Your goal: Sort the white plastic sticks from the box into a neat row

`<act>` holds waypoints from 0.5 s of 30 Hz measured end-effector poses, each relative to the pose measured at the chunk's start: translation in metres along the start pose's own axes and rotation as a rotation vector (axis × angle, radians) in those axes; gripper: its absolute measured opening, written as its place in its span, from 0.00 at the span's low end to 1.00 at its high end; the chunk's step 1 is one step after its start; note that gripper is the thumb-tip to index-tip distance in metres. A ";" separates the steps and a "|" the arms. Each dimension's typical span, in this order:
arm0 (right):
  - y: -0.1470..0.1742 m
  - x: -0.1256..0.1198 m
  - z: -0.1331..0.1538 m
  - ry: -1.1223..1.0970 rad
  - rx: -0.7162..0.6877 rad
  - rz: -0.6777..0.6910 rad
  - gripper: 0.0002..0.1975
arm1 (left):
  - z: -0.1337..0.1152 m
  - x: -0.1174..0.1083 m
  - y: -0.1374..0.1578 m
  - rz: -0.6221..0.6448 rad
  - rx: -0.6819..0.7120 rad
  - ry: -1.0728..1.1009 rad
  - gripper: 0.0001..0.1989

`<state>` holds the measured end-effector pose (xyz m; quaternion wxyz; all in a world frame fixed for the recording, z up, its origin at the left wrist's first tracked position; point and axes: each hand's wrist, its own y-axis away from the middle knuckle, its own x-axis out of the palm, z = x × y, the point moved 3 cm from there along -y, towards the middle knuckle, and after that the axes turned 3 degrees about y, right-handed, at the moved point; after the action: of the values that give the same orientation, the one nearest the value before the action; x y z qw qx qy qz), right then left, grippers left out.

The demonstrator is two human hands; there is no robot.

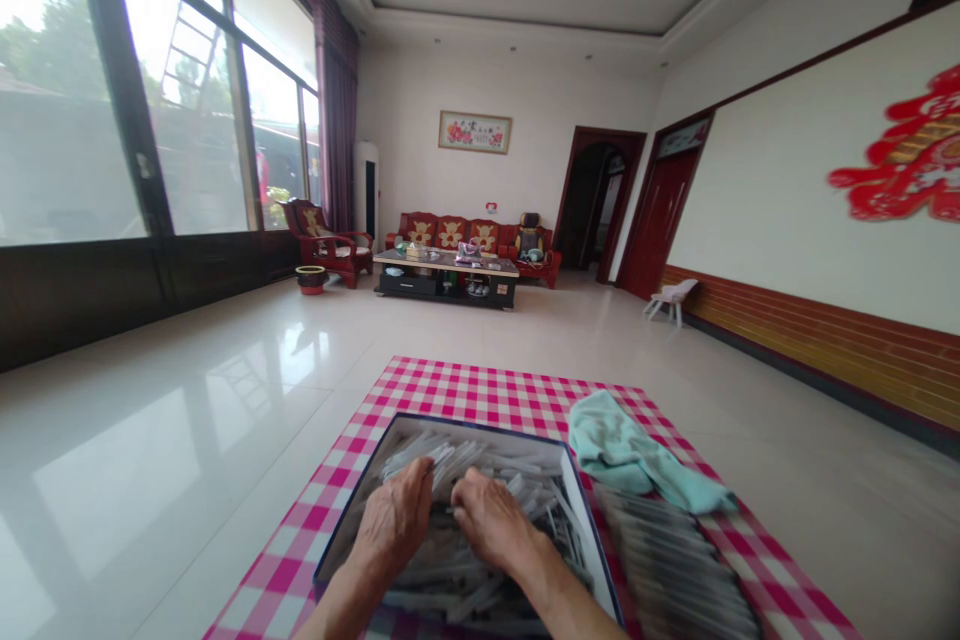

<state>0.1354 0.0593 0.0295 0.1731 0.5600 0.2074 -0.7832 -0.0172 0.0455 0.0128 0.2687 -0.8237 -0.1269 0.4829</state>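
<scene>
"Position of the slender pale pieces?"

"Heaped inside a shallow box, bottom centre of the frame, on a pink-and-white checked tablecloth."

"Condition of the hands?"

"Left hand and right hand over the heap, near each other, fingers curled narrow. Whether either grips a piece, I cannot tell."

"Adjacent items?"

"Lower right: a rumpled teal towel and a blurred row of dark slender items."
</scene>
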 end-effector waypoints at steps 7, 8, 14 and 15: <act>0.011 0.005 -0.029 -0.987 0.229 -0.294 0.10 | -0.015 -0.013 -0.001 0.143 0.049 0.107 0.12; 0.013 0.005 -0.029 -1.056 0.235 -0.298 0.11 | -0.017 -0.014 -0.001 0.154 0.065 0.120 0.13; 0.018 -0.004 -0.024 -0.990 0.200 -0.343 0.16 | -0.019 -0.013 0.003 0.201 0.116 0.144 0.14; 0.018 -0.005 -0.024 -0.951 0.191 -0.353 0.16 | -0.019 -0.013 0.003 0.208 0.119 0.140 0.14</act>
<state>0.1653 0.0560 0.0253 0.0615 0.1116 0.1249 -0.9840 -0.0076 0.0306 0.0279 0.2736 -0.8468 0.0072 0.4561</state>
